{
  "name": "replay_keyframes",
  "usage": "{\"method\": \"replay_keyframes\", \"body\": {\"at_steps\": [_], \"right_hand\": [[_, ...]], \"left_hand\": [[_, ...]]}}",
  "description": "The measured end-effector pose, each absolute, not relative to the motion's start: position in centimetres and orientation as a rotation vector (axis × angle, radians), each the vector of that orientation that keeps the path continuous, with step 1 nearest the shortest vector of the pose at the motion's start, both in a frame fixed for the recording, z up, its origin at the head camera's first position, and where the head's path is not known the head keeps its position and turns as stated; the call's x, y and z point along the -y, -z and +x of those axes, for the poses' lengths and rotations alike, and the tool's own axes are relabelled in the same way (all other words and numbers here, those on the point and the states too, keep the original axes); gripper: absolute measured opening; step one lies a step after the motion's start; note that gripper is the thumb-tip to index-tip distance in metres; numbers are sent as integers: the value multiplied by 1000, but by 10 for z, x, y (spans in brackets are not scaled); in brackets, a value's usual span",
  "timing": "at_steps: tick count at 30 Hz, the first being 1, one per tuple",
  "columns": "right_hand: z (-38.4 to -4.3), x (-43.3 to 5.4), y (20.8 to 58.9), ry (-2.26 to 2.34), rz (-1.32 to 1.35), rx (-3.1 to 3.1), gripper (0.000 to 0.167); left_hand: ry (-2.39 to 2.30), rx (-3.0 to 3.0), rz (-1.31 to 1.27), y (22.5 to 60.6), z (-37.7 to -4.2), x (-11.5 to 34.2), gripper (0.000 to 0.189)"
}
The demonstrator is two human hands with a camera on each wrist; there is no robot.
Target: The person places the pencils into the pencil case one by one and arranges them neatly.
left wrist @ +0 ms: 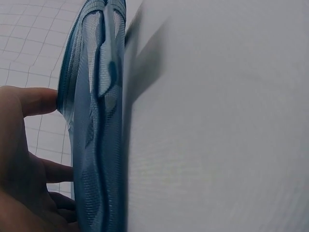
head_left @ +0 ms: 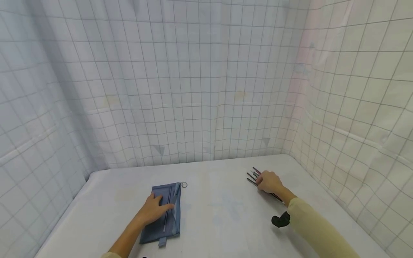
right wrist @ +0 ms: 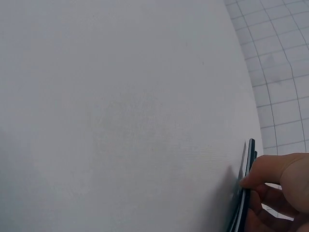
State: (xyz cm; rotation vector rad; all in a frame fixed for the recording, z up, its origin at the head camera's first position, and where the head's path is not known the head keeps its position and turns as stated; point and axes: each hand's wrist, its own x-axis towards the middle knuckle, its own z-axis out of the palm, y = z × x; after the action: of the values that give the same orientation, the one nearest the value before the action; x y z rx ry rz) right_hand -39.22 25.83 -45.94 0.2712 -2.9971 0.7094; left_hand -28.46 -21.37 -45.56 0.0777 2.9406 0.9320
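Apparently, gathering is under way: slender dark sticks [head_left: 252, 181] pinched by fingers of right hand [head_left: 270, 182], outside flat blue zippered fabric pouch [head_left: 156, 229], touched by left hand [head_left: 153, 210], fingers spread.

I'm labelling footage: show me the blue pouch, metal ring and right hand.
Blue pouch [head_left: 158, 229], head view: lower fabric face.
Metal ring [head_left: 186, 185], head view: right rim.
Right hand [head_left: 270, 181], head view: back of hand.
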Motion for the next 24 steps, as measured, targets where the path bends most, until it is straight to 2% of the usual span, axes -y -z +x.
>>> {"method": "replay_keyframes", "body": {"at_steps": [12, 24], "right_hand": [[-394, -255, 436, -990, 115, 2983, 17], [-396, -249, 428, -1440, -54, 2904, 32]], "left_hand": [[-939, -2951, 80, 458, -285, 215, 88], [-936, -2956, 97, 460, -287, 217, 89]]}}
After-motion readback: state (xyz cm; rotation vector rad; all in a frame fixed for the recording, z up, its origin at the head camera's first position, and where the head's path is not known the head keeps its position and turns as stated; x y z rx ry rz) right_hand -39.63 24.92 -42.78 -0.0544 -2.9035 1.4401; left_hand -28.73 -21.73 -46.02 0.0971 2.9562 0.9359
